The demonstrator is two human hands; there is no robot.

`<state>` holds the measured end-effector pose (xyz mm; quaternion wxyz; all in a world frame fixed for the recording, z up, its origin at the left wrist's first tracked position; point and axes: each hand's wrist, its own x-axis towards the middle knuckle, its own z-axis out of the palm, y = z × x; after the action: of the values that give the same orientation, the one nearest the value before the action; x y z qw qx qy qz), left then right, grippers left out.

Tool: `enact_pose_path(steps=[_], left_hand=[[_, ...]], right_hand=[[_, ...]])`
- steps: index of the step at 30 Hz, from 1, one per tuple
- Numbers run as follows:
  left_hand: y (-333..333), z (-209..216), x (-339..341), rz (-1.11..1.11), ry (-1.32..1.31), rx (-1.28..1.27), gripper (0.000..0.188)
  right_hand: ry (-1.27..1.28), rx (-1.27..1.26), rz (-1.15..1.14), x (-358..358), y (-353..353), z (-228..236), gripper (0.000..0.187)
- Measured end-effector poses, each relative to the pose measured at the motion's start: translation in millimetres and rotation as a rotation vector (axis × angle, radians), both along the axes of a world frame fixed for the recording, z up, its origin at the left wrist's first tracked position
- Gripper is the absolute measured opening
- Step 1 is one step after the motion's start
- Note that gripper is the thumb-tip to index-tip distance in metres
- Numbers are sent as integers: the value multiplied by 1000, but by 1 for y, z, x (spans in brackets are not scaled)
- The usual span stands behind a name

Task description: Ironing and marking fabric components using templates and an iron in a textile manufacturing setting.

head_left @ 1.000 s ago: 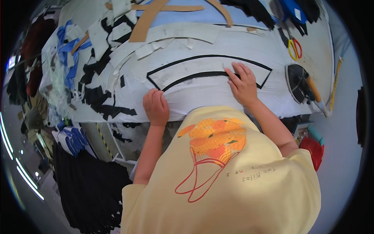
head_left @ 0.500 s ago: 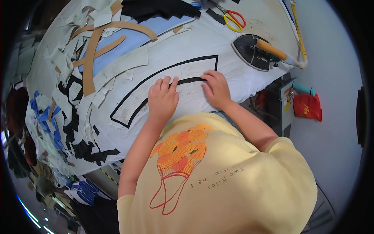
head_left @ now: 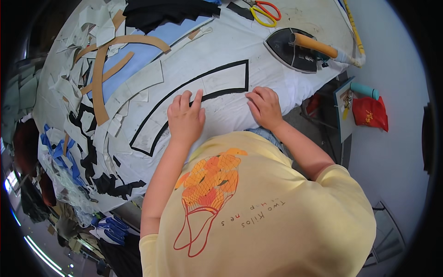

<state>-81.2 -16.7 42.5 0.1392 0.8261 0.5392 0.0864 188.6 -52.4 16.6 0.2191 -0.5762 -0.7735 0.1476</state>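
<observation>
A long curved white piece [head_left: 226,77] with a black border lies flat on the white cloth [head_left: 221,117] that covers the table. My left hand [head_left: 186,117] rests over its near edge, fingers spread and palm down, hiding part of the border. Just off the piece's near right corner is my right hand [head_left: 266,108], its fingers bent but apart, with nothing in them. Whether its fingertips touch the cloth I cannot tell.
An iron [head_left: 288,51] with a wooden handle stands at the right, near yellow-and-red scissors [head_left: 265,14]. Curved brown strips [head_left: 98,87], pale pattern-like pieces [head_left: 145,76] and black cloth [head_left: 170,14] lie far left. Black scraps [head_left: 110,184] sit nearer. A red pouch [head_left: 370,114] is beyond the right edge.
My right hand has slid right along the piece's near edge and come off it at the corner. My left hand stays on the piece. The whole view has shifted slightly.
</observation>
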Motion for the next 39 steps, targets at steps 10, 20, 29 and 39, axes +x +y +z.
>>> enact_pose_path(steps=[10, 20, 29, 39], left_hand=[[3, 5, -1, 25, 6, -22, 55], [1, 4, 1, 26, -18, -16, 57], [26, -11, 32, -195, -100, 69, 48], [31, -2, 41, -167, -51, -30, 53]], right_hand=[[44, -13, -30, -4, 4, 2, 30], [-105, -59, 42, -27, 37, 10, 46], [-196, -177, 115, -37, 79, 42, 28], [1, 90, 139, -67, 223, 2, 18]])
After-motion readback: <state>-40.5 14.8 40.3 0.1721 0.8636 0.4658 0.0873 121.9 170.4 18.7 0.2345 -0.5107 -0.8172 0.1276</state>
